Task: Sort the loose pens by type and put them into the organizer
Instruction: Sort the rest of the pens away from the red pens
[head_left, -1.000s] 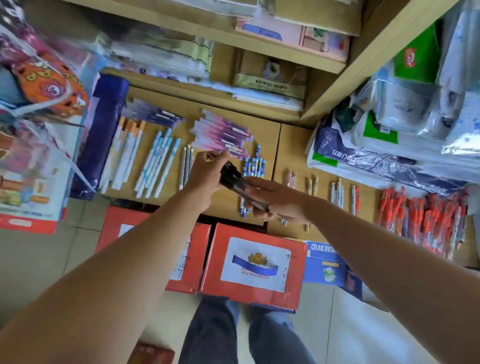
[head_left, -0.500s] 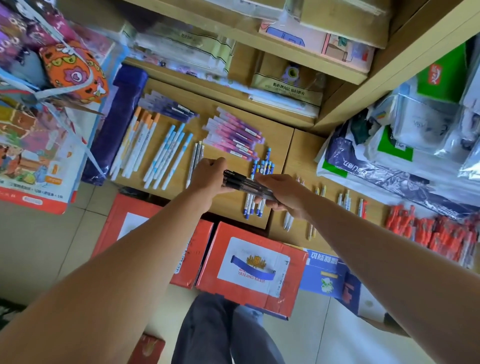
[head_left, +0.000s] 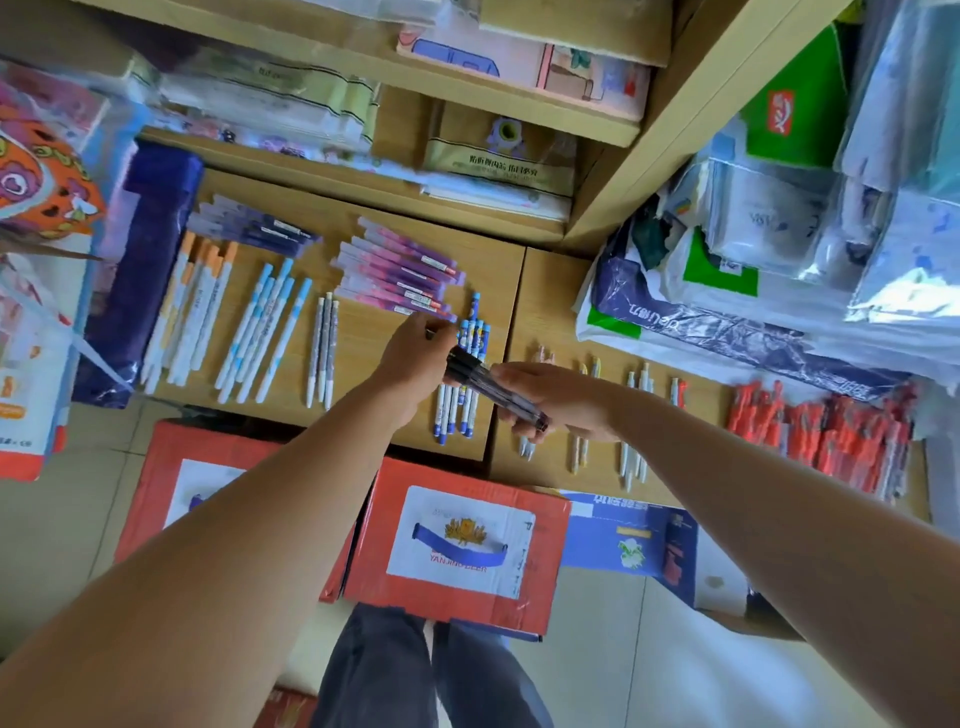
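Pale wooden shelving (head_left: 675, 130) above light tiled floor (head_left: 597, 675)

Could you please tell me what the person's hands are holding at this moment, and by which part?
A bundle of black pens: the left hand grips its far end, and the right hand grips its near end.

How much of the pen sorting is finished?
Quite a lot. Done: orange-tipped pens, light blue pens, pink pens and red pens lie in separate groups on the wooden top. In hand: the left hand and right hand each have their grip on a bundle of black pens. Left: those need a spot, and I see no group in an organizer.
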